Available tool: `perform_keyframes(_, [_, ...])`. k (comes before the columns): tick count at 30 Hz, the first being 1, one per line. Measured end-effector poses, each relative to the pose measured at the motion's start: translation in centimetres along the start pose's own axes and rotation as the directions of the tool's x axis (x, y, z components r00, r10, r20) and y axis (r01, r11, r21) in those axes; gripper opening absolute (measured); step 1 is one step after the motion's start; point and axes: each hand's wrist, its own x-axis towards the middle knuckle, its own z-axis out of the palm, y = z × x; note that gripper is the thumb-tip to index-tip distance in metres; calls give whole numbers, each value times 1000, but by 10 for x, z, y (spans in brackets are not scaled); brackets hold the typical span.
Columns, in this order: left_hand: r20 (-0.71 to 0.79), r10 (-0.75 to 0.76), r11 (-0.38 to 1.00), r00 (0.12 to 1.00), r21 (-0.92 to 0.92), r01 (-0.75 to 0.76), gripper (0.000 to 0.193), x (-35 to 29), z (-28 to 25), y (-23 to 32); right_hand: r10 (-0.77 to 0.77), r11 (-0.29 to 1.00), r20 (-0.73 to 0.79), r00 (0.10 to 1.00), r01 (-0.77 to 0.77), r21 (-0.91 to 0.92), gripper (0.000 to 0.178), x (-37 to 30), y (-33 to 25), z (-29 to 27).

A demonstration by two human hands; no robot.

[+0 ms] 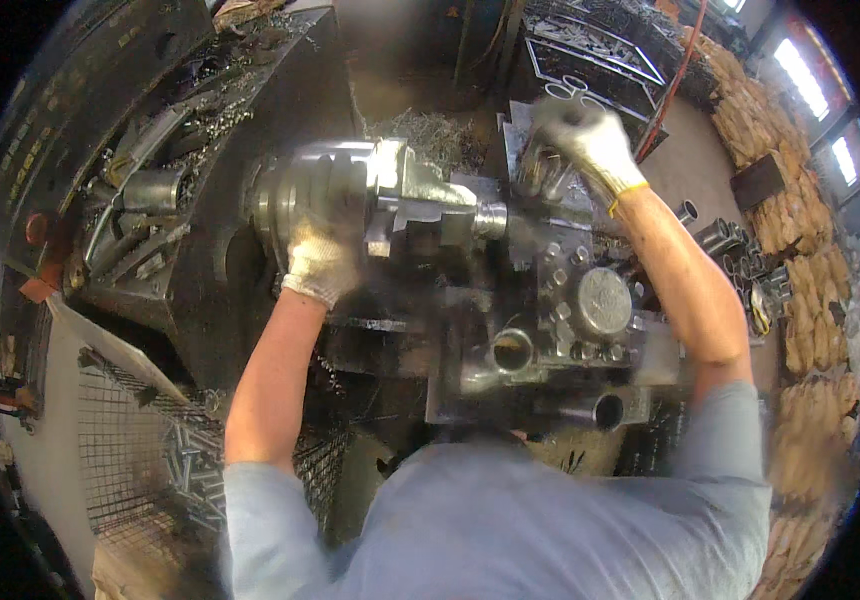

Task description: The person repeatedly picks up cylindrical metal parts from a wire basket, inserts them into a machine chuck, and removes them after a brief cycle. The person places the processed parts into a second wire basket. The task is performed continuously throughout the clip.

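The gloved left hand (322, 258) is placed at the near side of the metal lathe chuck (328, 180), left of centre; whether anything is gripped there cannot be made out. The gloved right hand (590, 138) is held beyond the round-capped tool post (605, 302), at some metal tubes (553, 178); its grip is hidden by blur. Metal rings (572, 84) are seen just past it. Steel rods (193, 470) are heaped at lower left, beside wire mesh (110, 440).

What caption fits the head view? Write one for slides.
Gloved left hand at the lathe chuck, gloved right hand by metal tubes.
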Motion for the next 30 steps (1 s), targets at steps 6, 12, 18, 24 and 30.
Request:
perform_keyframes(6, [329, 51, 999, 943, -21, -46, 99, 36, -25, -11, -196, 531, 494, 847, 515, -673, 33, 60, 14, 40])
perform_keyframes(12, [766, 64, 973, 640, -191, 131, 98, 141, -61, -13, 67, 750, 798, 599, 498, -436, 69, 32, 56, 76])
perform_keyframes(18, [191, -212, 971, 958, -71, 228, 81, 66, -53, 17, 249, 940, 921, 301, 155, -305, 72, 62, 90, 70])
perform_keyframes(24, [-104, -126, 984, 987, -137, 111, 67, 34, -25, 6, 39, 883, 870, 491, 391, -260, 53, 40, 81, 56])
perform_keyframes(30, [-58, -109, 985, 992, -138, 101, 72, 45, -43, 7, -51, 106, 475, 879, 478, -872, 40, -20, 19, -25])
